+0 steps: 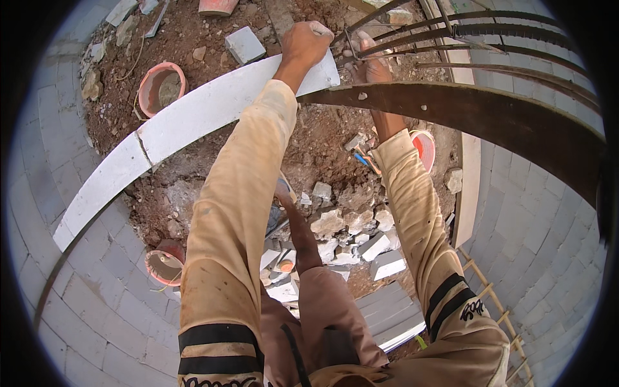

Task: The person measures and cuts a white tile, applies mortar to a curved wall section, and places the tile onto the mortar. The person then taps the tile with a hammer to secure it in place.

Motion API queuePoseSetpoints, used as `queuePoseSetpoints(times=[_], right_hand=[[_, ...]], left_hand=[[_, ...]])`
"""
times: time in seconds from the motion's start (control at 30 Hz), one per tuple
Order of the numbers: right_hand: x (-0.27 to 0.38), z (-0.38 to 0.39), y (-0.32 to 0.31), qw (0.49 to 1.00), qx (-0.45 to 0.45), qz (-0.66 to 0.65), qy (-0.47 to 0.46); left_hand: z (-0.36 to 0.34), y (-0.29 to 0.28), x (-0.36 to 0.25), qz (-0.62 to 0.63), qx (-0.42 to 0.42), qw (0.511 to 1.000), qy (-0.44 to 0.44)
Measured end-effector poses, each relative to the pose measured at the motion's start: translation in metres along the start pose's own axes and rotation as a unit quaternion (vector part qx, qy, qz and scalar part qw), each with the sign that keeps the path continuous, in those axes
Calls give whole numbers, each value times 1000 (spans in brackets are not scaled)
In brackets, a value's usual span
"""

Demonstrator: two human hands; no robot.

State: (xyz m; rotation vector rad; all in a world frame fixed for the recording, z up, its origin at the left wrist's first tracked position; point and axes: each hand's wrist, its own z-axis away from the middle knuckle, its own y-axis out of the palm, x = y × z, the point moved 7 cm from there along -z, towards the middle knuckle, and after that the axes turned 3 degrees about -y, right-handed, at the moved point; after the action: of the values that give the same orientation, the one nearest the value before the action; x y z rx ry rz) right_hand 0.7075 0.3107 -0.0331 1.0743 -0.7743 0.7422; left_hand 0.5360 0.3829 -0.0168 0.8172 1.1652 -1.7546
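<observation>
My left hand (305, 51) is closed above the end of a white block course (200, 113), the top of a curving wall. What its fingers pinch, if anything, I cannot make out. Just right of it, my right hand (370, 64) is closed round the thin square stirrup (350, 46) at the end of a rebar cage (451, 32). Several long dark bars run from there to the upper right. Below the bars, a brown curved board (464, 106) extends rightward from the end of the white blocks.
Far below lie reddish soil (316, 138), broken stones (342, 222) and loose white blocks (245, 45). Orange buckets stand about, one (161, 89) left of the wall and another (166, 264) lower left. A bamboo ladder (490, 290) leans at right. Grey block walls (77, 129) curve round.
</observation>
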Motion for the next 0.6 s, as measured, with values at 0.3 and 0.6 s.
queuePoseSetpoints(times=[0.3, 0.6], right_hand=[[5, -15, 7, 999, 21, 34, -32], [1, -24, 10, 991, 66, -111, -29]], left_hand=[[-3, 2, 1, 5, -1, 1000, 12], [-5, 1, 4, 17, 16, 1000, -5]])
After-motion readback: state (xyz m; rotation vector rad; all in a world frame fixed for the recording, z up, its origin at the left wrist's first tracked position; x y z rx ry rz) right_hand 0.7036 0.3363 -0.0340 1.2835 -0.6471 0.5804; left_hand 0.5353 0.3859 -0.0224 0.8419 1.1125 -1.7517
